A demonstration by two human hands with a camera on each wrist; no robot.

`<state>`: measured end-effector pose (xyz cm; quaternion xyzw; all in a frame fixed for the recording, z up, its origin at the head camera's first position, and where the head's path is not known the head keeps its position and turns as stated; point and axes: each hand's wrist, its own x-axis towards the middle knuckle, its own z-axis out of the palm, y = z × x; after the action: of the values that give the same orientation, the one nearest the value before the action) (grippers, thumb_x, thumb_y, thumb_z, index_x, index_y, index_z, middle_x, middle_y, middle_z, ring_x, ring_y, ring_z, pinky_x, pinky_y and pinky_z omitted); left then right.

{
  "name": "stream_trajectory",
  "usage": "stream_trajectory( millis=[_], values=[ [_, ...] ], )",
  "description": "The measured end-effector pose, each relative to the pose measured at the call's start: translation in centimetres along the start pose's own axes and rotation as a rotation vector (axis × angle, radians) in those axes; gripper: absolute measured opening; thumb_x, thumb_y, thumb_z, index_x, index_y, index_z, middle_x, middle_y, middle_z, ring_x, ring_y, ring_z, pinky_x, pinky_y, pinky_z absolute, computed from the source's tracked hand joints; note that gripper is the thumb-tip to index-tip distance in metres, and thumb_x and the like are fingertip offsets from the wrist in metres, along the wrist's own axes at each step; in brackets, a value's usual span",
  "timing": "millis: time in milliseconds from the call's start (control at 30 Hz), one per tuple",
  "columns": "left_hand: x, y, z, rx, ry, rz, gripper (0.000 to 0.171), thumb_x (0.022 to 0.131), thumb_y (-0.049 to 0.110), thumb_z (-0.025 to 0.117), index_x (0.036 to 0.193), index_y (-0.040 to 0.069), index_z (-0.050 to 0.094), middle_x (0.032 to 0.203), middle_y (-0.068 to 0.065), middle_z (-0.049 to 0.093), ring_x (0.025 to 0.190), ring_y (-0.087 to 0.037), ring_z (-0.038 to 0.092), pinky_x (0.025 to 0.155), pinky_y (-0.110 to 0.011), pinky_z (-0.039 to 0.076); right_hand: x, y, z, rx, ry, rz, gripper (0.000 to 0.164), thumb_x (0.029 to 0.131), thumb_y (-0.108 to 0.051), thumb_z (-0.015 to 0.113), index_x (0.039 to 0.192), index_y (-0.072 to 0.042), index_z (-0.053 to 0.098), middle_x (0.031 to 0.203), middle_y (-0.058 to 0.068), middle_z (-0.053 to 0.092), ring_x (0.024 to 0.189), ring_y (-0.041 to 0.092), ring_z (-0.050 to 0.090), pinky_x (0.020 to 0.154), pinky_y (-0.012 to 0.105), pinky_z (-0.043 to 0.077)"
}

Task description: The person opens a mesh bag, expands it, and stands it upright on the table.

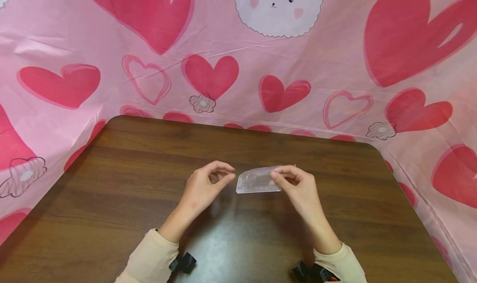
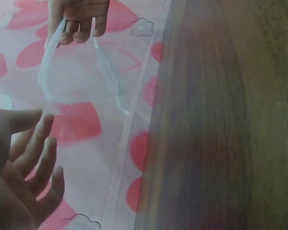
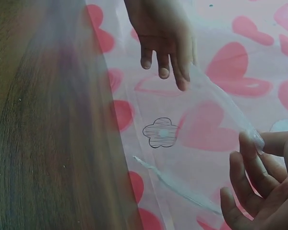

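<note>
A clear, bendy plastic sheet [image 1: 257, 181] with whitish edges is held up over the table, bowed slightly along its top in the head view. My right hand [image 1: 299, 185] pinches its right end between thumb and fingers; the right wrist view shows the sheet [image 3: 225, 103] running away from that pinch. My left hand [image 1: 205, 183] is just off the sheet's left end, thumb and fingers loosely bent with nothing between them. In the left wrist view a small gap separates the left fingers [image 2: 48, 122] from the sheet [image 2: 81, 88].
Under both hands lies a dark brown wooden table [image 1: 123, 183] with rounded far corners. A pink cloth [image 1: 328, 63] printed with hearts hangs behind it and along both sides. Beige sleeves [image 1: 150, 256] and black wrist devices [image 1: 182, 263] are at the bottom of the head view.
</note>
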<state>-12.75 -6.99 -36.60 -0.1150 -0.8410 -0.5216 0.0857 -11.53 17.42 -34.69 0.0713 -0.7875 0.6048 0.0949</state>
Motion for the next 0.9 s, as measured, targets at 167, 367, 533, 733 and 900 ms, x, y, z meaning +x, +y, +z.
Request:
stream_trajectory(
  millis=[167, 367, 533, 733, 900],
  values=[
    [0.02, -0.16, 0.07, 0.044, -0.005, 0.168, 0.030, 0.079, 0.013, 0.085, 0.103, 0.026, 0.073, 0.097, 0.016, 0.069, 0.080, -0.005, 0.061, 0.067, -0.030, 0.049, 0.07, -0.18, -0.05, 0.027, 0.031, 0.050, 0.016, 0.089, -0.008, 0.075, 0.096, 0.005, 0.070, 0.072, -0.005, 0.070, 0.070, 0.009, 0.068, 0.064, 0.021, 0.048],
    [0.05, -0.17, 0.19, -0.011, -0.027, 0.317, 0.038, 0.075, 0.003, 0.085, 0.105, 0.023, 0.075, 0.113, 0.014, 0.067, 0.088, -0.007, 0.061, 0.067, -0.032, 0.049, 0.02, -0.23, 0.15, 0.035, -0.001, 0.084, 0.018, 0.089, -0.010, 0.074, 0.097, 0.006, 0.070, 0.072, -0.004, 0.070, 0.071, 0.009, 0.067, 0.066, 0.022, 0.049],
    [0.02, -0.20, 0.12, -0.025, -0.002, 0.390, 0.029, 0.078, 0.002, 0.083, 0.099, 0.021, 0.078, 0.106, 0.014, 0.070, 0.095, -0.007, 0.062, 0.069, -0.032, 0.050, -0.07, -0.17, 0.37, -0.019, -0.029, 0.108, 0.018, 0.090, -0.013, 0.074, 0.096, 0.003, 0.072, 0.077, 0.003, 0.071, 0.074, 0.010, 0.065, 0.068, 0.024, 0.049],
    [0.13, -0.23, 0.08, -0.053, 0.057, 0.425, 0.018, 0.079, 0.006, 0.083, 0.092, 0.019, 0.080, 0.096, 0.012, 0.073, 0.089, -0.008, 0.062, 0.067, -0.031, 0.050, -0.03, -0.02, 0.43, -0.092, -0.066, 0.107, 0.019, 0.091, -0.016, 0.073, 0.097, 0.002, 0.073, 0.081, 0.007, 0.072, 0.073, 0.008, 0.063, 0.066, 0.024, 0.049],
    [0.06, -0.02, -0.12, -0.049, 0.117, 0.339, 0.010, 0.082, 0.016, 0.082, 0.089, 0.022, 0.079, 0.089, 0.015, 0.072, 0.083, -0.004, 0.062, 0.068, -0.030, 0.049, 0.09, 0.13, -0.01, -0.084, -0.072, 0.086, 0.018, 0.092, -0.016, 0.073, 0.096, 0.002, 0.073, 0.077, 0.005, 0.071, 0.074, 0.015, 0.067, 0.072, 0.027, 0.054]
  ],
)
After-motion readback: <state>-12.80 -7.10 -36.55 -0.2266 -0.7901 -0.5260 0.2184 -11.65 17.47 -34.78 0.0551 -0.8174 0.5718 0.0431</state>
